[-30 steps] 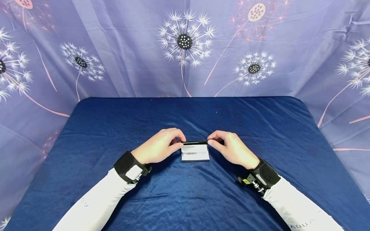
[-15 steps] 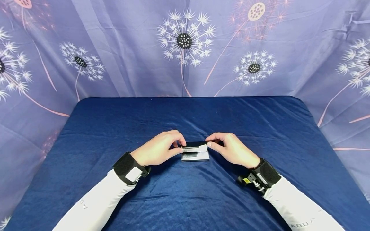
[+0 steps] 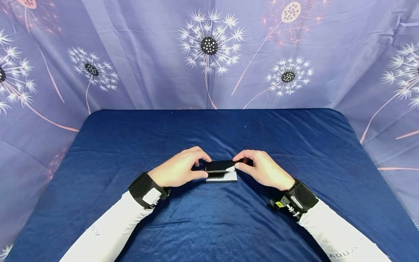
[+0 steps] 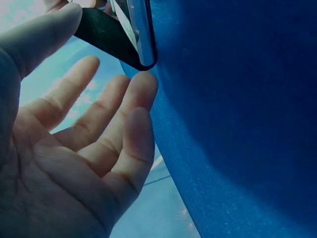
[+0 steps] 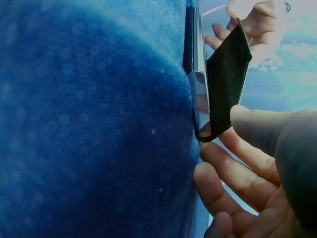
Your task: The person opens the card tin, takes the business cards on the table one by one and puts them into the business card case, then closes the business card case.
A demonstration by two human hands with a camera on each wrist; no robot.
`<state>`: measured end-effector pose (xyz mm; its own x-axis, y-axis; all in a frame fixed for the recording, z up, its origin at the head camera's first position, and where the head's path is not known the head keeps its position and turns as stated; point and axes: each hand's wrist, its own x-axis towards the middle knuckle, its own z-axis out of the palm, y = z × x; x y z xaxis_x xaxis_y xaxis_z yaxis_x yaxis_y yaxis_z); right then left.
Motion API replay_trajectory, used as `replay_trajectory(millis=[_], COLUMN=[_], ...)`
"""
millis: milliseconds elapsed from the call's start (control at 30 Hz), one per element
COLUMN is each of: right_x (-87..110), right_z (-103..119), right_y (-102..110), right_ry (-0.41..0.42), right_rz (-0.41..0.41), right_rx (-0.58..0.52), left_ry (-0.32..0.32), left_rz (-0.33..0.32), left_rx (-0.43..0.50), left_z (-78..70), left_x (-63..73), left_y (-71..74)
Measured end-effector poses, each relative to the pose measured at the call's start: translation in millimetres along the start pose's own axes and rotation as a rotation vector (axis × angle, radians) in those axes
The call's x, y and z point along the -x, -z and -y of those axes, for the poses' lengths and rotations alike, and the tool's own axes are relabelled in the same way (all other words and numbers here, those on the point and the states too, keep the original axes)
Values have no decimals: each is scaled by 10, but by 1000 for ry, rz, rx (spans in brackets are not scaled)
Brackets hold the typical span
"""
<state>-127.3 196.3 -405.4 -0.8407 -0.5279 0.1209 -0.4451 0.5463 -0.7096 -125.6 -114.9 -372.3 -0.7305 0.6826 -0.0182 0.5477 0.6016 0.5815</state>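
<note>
A card case (image 3: 216, 166) with a black lid and silvery metal inside lies on the table, its lid tilted partway down towards me. White cards (image 3: 231, 169) show at the right under the lid. My left hand (image 3: 178, 167) holds the case's left end, thumb at the lid's free edge and fingers curved by the hinge side. At the other end, my right hand (image 3: 262, 169) has its thumb on the lid's side edge and its fingers bent behind the hinge. In the right wrist view the black lid (image 5: 229, 79) stands at an angle from the metal body (image 5: 200, 89).
Dark blue cloth (image 3: 209, 225) covers the table and has slight creases. Behind the table's far edge hangs a lilac curtain (image 3: 147, 54) with a dandelion print. Both wrists wear black straps (image 3: 144, 191) with small cameras.
The lid, which stood upright with the cards in view, has swung down towards me and now hides most of them. My left thumb has come forward and down with it; my right hand barely moved.
</note>
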Motion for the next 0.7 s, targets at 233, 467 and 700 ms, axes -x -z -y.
replay_trajectory(millis=[233,467,700], right_x=[2,8,24], right_z=[-3,0,6], right_y=[5,6,4], right_ry=[0,17,26], right_rz=[15,17,27], right_rx=[7,26,29], left_ry=[14,40,50], left_rz=[30,43,53], left_rx=[-12,-8,-9], left_z=[27,29,19], left_x=[3,-2,-1], left_y=[-10,-19,-26])
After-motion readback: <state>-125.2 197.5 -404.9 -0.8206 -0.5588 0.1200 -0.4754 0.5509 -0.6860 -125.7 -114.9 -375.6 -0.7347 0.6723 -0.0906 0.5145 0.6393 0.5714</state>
